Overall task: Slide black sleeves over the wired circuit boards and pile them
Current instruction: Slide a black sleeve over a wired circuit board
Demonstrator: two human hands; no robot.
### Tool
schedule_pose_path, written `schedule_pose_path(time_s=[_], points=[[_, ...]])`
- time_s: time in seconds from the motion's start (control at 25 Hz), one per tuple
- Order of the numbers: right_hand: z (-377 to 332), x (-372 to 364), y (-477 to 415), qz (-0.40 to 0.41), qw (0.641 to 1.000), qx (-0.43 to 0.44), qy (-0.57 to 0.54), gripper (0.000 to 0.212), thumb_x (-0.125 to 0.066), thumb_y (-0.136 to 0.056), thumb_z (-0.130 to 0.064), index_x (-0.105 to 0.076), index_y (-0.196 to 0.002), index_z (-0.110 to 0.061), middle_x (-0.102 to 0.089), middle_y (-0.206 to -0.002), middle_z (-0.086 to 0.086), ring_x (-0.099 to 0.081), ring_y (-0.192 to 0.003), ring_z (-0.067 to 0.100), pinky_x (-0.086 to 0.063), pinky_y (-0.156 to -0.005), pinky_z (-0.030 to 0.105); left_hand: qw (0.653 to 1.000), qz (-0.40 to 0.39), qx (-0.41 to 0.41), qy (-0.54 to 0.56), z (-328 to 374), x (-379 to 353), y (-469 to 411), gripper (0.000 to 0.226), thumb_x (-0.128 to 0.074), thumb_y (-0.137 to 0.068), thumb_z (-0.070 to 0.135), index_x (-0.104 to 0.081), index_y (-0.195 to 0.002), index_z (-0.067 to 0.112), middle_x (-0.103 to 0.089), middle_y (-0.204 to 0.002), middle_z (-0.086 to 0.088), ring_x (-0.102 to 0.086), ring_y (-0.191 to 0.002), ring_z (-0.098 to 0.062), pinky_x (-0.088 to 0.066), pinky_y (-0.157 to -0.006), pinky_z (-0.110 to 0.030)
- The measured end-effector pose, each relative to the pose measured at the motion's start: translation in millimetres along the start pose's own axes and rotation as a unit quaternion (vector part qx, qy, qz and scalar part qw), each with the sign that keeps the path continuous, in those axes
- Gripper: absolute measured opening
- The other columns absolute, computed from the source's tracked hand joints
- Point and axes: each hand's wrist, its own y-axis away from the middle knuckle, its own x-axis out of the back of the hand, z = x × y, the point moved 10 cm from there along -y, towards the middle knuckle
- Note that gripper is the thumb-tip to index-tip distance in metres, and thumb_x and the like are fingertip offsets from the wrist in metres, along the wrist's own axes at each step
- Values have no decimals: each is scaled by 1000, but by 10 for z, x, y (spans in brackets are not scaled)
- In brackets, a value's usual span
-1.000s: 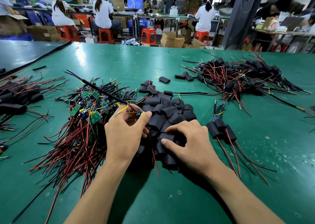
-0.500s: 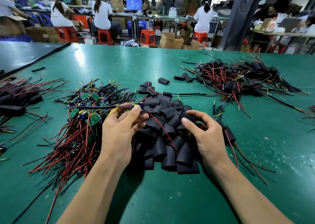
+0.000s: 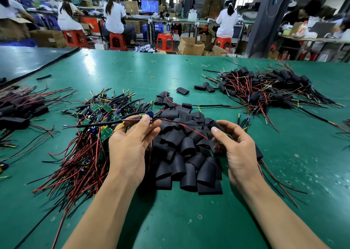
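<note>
Holding a small green wired circuit board [image 3: 144,115] up to a short black tube sleeve [image 3: 217,125]

The wired circuit board, carrying a blue component, is held up in the air, pinched between the thumb and fingertips of the left hand [image 3: 130,148]. Its thick black cable [image 3: 106,124] runs left over the unsleeved stock; its thin red and black leads [image 3: 187,124] stretch right towards the right hand [image 3: 239,152]. That hand's thumb and curled fingers grip the sleeve; whether the leads have entered it cannot be told. Directly under both hands lies a heap of loose black sleeves [image 3: 186,157]. Left of it, touching it, spreads a tangle of bare green boards [image 3: 89,138] with red and black wires. Just beside the right wrist lie a few sleeved boards [image 3: 259,152]. Farther back on the right is a large pile of sleeved boards [image 3: 265,91], well apart from the heap; another such pile [image 3: 17,108] sits at the left edge. All rest on a green table mat [image 3: 189,220].
</note>
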Motion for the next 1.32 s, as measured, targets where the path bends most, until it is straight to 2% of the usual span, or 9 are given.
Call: schedule_pose_path(time_s=[0.24, 0.6, 0.84, 1.0, 1.16, 1.32], points=[[-27, -8, 25, -16, 998, 29, 55, 20, -80, -80, -5, -74, -96, -17, -75, -85, -5, -65, -74, 7, -54, -69, 20, 1000, 16, -3, 11, 32, 18, 14, 16, -62, -92, -1, -57, -84, 12, -71, -73, -3, -74, -86, -28, -61, -83, -35], [-105, -56, 70, -25, 994, 60, 90, 22, -82, -79, -8, -72, -96, -17, -75, -84, -8, -64, -72, 3, -51, -68, 15, 1000, 22, 1, 18, 21, 31, 4, 14, -63, -91, -1, -56, -88, 11, -69, -81, -8, -75, -87, -29, -61, -80, -33], [-100, 24, 57, 6, 986, 69, 155, 21, -83, -80, -15, -72, -96, -21, -75, -89, -8, -67, -78, 6, -52, -72, 19, 1000, 28, 1, 15, 26, 48, 4, 15, -64, -91, 0, -55, -88, 11, -67, -82, -9, -75, -86, -28, -61, -78, -32], [-106, -14, 75, -10, 988, 68, 135, 22, -83, -80, -14, -73, -98, -21, -76, -92, -6, -68, -80, 8, -53, -74, 20, 999, 27, 4, 21, 23, 37, 12, 17, -63, -91, -1, -54, -86, 12, -68, -75, -6, -75, -85, -29, -61, -78, -32], [-124, -81, 90, -28, 991, 69, 108, 22, -83, -80, -14, -72, -98, -20, -74, -83, -7, -64, -71, 6, -52, -68, 18, 1000, 23, 9, 17, 13, 28, 17, 15, -63, -91, -1, -55, -86, 11, -70, -74, -5, -75, -87, -30, -61, -81, -33], [-153, -59, 77, -16, 996, 61, 56, 22, -83, -80, -15, -73, -97, -25, -76, -87, -2, -66, -75, 13, -57, -74, 30, 1000, 23, 11, 9, 2, 24, 21, 13, -63, -91, -1, -56, -87, 9, -70, -74, -5, -75, -88, -29, -61, -81, -33]])
